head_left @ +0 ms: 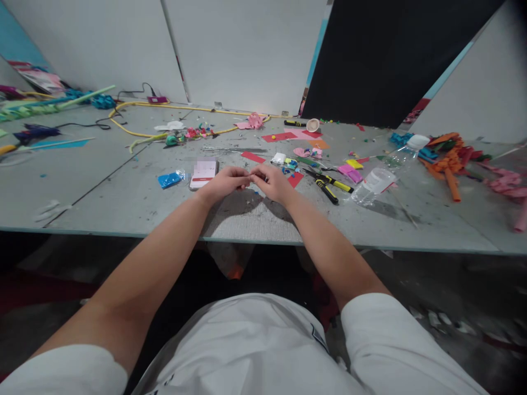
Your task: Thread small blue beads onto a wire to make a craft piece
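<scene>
My left hand [225,182] and my right hand [272,182] meet fingertip to fingertip above the table, near its front edge. The fingers of both are pinched together; whatever sits between them is too small to make out. Just left of my left hand lies a phone [203,174] with a lit screen, and beside it a blue packet [169,180]. Close past my right hand are a white packet [279,158], small blue bits [291,163] and red paper [295,179]. Yellow-and-black pliers [328,184] rest to the right of my right hand.
A clear plastic bottle [375,181] stands at the right, with orange crepe paper [448,156] beyond it. Pink [349,173] and yellow packets lie near the pliers. A yellow cord [140,103] loops across the back. White panels [247,55] rise behind the table.
</scene>
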Motion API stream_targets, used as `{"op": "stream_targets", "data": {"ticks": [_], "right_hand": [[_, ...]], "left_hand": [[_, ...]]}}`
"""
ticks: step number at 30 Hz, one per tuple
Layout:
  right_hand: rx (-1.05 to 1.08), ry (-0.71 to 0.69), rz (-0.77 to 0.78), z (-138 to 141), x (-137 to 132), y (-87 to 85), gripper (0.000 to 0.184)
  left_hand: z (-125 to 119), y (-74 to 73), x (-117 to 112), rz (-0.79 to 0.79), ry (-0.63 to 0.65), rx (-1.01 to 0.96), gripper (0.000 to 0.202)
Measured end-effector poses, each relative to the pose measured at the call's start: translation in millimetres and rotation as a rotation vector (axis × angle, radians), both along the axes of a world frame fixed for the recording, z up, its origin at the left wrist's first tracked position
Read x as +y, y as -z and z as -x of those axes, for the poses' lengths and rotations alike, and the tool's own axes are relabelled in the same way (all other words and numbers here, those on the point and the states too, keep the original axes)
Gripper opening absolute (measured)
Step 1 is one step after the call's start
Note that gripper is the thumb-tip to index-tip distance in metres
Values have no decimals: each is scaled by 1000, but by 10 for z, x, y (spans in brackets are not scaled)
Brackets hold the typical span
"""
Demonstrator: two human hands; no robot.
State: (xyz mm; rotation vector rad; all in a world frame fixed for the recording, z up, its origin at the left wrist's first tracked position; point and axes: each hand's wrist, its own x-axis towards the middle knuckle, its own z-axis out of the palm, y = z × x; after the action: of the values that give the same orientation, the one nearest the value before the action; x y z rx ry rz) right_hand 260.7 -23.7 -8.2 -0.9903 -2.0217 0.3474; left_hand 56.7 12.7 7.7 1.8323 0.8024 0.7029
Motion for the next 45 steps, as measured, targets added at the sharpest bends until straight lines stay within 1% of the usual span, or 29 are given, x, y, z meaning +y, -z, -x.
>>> {"op": "stream_targets", "data": {"ticks": [2, 10, 20, 25, 29, 34, 37, 40, 45], "right_hand": [[-11, 3, -30, -3, -8, -6, 14], [5, 19, -114, 8, -14, 14, 23], [21, 20, -76, 27, -69, -57, 17], [7, 32, -100, 26, -63, -60, 17], [-28, 44, -78, 23, -52, -50, 16], [-29, 14, -59, 3, -54, -53, 14], [7, -19, -30, -21, -50, -64, 12], [36, -30, 46, -44, -28, -65, 11], [118, -9, 219, -43, 17, -38, 29]], "left_hand": [[0, -1, 1, -3, -6, -3, 31], [2, 24, 24, 44, -45, -79, 21], [3, 29, 25, 42, -30, -59, 23], [6, 4, 8, 21, -44, -48, 27], [5, -20, -16, 26, -25, -22, 23], [2, -32, -27, 8, -35, 3, 21], [0, -39, -38, 10, -31, 13, 20], [1, -59, -67, 15, -37, 11, 15], [8, -100, -116, -11, -32, 40, 9]]}}
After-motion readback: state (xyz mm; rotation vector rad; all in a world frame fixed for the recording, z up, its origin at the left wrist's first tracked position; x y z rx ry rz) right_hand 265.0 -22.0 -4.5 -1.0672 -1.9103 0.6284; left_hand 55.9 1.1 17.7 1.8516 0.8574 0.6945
